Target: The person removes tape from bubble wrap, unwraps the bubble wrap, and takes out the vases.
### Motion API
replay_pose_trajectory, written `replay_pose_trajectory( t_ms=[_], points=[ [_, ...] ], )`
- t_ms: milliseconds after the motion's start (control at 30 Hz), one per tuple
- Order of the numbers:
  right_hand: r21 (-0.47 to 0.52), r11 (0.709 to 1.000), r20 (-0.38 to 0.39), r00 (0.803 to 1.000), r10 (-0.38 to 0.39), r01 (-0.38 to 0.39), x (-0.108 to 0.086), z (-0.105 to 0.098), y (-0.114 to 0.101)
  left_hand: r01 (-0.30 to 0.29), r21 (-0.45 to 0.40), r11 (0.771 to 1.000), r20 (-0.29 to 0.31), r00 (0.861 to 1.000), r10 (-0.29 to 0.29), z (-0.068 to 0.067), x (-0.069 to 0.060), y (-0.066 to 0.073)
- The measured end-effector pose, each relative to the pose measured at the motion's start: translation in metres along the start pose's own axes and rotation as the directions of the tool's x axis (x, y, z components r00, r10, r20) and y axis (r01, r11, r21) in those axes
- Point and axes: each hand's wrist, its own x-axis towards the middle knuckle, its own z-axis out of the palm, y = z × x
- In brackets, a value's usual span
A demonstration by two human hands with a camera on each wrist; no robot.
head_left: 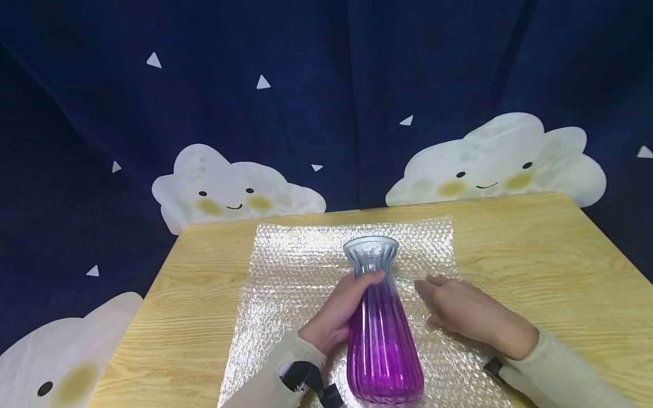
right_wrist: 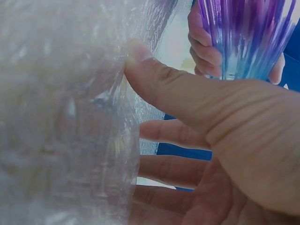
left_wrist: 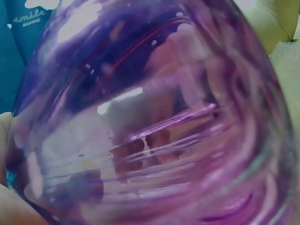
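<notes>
A tall ribbed glass vase [head_left: 385, 351], purple at its base and fading to clear pale blue at the flared rim, is tilted over a sheet of bubble wrap [head_left: 291, 277]. My left hand [head_left: 334, 314] grips the vase round its narrower upper part, thumb across the front. In the left wrist view the purple glass [left_wrist: 140, 117] fills nearly everything. To the right of the vase, my right hand [head_left: 474, 311] touches the bubble wrap with its fingers extended. Up close in the right wrist view, the thumb meets the wrap [right_wrist: 61, 117]; the other fingertips are partly hidden at its edge.
The bubble wrap lies on a light wooden table [head_left: 183, 317], which shows on both sides of it. Behind the table hangs a dark blue curtain [head_left: 306, 113] with white clouds and small triangles. Black straps [head_left: 301, 375] circle the cream sleeves.
</notes>
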Motion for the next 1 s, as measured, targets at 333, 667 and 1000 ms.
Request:
replay_pose_trajectory(
  t_ms=[333,667,1000],
  points=[
    [0.003,1.000,0.006,1.000,0.015,-0.015,-0.001,0.000,-0.001,-0.033,0.023,0.999,0.037,0.999,0.032,0.005,-0.009,0.004],
    [0.016,1.000,0.009,1.000,0.017,-0.017,-0.001,-0.001,-0.001,-0.069,0.078,0.995,0.018,0.998,0.068,0.009,-0.013,0.006],
    [0.018,1.000,-0.003,1.000,-0.005,0.006,-0.001,-0.001,0.000,-0.080,0.050,0.996,-0.001,0.997,0.080,0.009,-0.017,0.011]
  ],
)
